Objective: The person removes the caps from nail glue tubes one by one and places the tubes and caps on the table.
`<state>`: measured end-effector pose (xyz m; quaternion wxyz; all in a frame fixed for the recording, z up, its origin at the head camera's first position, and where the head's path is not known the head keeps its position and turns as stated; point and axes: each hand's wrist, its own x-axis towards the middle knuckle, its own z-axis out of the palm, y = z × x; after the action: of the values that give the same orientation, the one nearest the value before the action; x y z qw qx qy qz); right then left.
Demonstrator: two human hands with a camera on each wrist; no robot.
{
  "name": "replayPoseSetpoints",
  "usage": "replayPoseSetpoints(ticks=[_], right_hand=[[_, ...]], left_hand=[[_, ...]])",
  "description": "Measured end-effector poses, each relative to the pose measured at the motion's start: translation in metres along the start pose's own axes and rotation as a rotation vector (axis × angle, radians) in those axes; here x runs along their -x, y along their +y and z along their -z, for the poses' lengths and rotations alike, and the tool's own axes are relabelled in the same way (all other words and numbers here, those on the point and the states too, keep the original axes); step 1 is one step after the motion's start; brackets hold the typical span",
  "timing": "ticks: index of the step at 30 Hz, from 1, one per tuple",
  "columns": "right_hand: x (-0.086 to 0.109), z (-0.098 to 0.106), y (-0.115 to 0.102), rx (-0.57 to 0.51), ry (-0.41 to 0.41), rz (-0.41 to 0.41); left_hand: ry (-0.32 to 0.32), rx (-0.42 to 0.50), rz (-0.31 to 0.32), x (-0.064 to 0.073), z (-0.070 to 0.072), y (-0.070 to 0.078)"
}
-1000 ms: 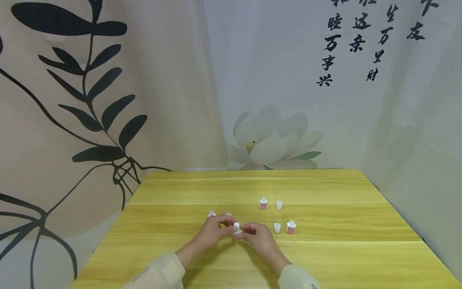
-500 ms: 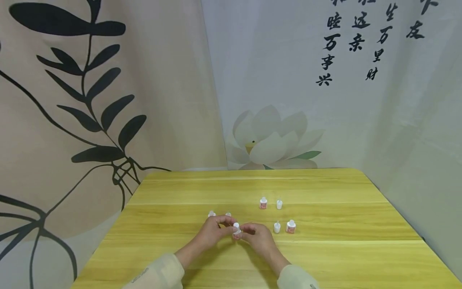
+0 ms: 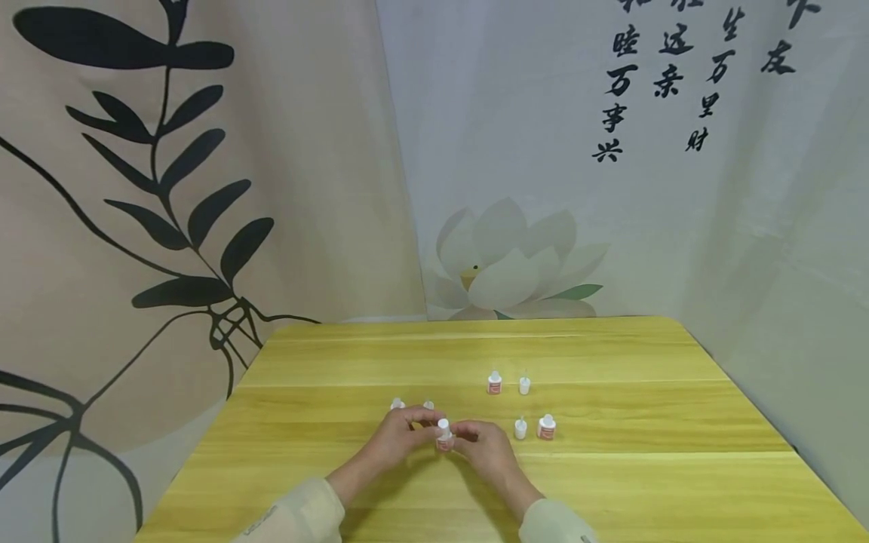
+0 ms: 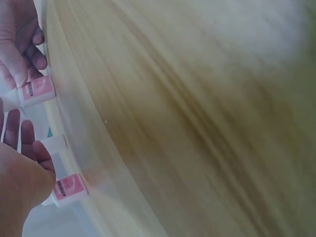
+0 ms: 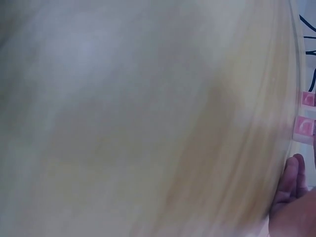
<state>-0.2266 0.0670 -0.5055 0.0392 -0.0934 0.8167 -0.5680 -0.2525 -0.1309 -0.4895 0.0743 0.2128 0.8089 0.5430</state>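
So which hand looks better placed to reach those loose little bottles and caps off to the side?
Probably the right hand. Both hands hold the small bottle, but the nearest cap and bottle stand on its side; the left hand would have to cross over.

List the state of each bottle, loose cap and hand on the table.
Held bottle: upright, capped, pinched by both hands.
Far bottle: upright; loose cap beside it.
Right bottle: upright; second cap beside it.
Left hand: gripping.
Right hand: gripping.
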Motion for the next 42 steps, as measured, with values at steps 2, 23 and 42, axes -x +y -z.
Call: replayPoseSetpoints(ticks=[2, 23, 42], right_hand=[[0.0000, -0.0005, -0.0004, 0.001, 0.001, 0.003], [-0.0022, -0.0001, 0.0021, 0.006, -0.011, 0.002], [-0.0021, 0.0002, 0.0030, 0.014, -0.001, 0.037]], left_hand=[[0.003, 0.003, -0.002, 0.0001, 0.0001, -0.0010], [0.030, 0.006, 0.017, -0.0001, -0.0011, -0.0025], [0.012, 0.043, 0.025, -0.0022, -0.0004, -0.0099]])
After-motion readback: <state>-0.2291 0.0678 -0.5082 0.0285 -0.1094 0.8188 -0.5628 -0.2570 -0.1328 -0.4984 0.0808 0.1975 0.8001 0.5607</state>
